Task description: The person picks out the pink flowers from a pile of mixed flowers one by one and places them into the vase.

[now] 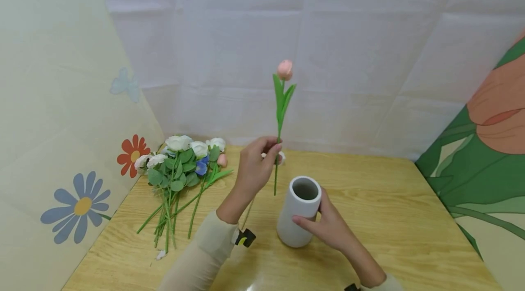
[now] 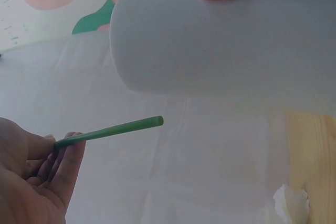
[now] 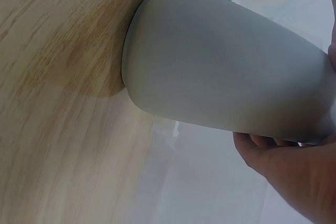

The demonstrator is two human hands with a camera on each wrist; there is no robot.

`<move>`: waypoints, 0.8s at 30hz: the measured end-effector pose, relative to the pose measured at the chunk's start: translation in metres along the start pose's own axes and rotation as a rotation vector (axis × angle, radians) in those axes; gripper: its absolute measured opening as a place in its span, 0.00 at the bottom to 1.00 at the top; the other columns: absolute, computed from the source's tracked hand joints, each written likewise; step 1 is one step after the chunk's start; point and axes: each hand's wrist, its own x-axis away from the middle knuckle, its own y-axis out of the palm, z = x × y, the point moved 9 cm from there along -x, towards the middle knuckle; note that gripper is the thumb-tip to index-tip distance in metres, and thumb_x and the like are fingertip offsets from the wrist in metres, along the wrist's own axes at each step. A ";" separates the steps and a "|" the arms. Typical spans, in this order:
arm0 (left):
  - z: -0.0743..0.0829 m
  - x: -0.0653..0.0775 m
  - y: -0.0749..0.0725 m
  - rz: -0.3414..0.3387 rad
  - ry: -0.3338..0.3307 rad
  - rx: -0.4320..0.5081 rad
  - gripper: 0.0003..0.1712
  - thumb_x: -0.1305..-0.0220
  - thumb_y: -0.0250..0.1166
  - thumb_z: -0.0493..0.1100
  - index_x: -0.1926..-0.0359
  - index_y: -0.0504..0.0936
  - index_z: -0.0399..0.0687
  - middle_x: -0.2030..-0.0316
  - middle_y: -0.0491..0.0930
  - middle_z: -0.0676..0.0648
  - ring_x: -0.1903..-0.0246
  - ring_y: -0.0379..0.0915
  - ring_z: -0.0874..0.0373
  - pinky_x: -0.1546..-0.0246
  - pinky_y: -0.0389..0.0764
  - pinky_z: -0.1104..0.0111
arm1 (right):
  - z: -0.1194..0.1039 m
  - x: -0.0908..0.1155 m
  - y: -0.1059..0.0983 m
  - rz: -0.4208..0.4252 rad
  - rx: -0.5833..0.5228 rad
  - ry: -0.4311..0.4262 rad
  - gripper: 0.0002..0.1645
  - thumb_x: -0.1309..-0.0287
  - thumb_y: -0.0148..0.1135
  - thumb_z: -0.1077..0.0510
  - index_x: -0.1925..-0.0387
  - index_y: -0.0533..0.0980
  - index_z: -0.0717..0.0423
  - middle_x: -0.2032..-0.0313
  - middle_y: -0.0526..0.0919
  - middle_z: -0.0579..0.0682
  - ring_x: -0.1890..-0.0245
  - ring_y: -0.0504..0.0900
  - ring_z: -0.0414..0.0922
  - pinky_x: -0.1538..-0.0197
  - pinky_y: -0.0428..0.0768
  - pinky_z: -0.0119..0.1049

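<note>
A pink tulip [image 1: 285, 70] with green leaves stands upright in my left hand [image 1: 257, 163], its stem pinched between thumb and fingers. The bare lower end of the green stem [image 2: 126, 128] points down beside the vase's mouth, outside it, in the left wrist view. My right hand [image 1: 331, 222] grips the white vase [image 1: 293, 222] from its right side, thumb across the front. The vase stands upright on the table, its round opening facing up. In the right wrist view the fingers [image 3: 257, 148] curl along the vase's side.
On the left of the wooden table [image 1: 377, 200] lies a pile of flowers: white blooms [image 1: 178, 143], a blue flower [image 1: 201, 166], another pink tulip [image 1: 222, 160] and green stems [image 1: 167, 218]. A small white scrap [image 1: 161, 254] lies near the stem ends. White cloth [image 1: 348, 54] hangs behind.
</note>
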 end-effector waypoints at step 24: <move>0.020 -0.019 0.009 0.064 0.001 0.183 0.07 0.31 0.64 0.32 0.55 0.83 0.31 0.67 0.84 0.39 0.73 0.83 0.54 0.70 0.87 0.68 | 0.000 0.000 0.001 -0.003 -0.010 -0.004 0.52 0.45 0.77 0.54 0.28 0.56 0.59 0.38 0.74 0.59 0.39 0.76 0.59 0.38 0.74 0.61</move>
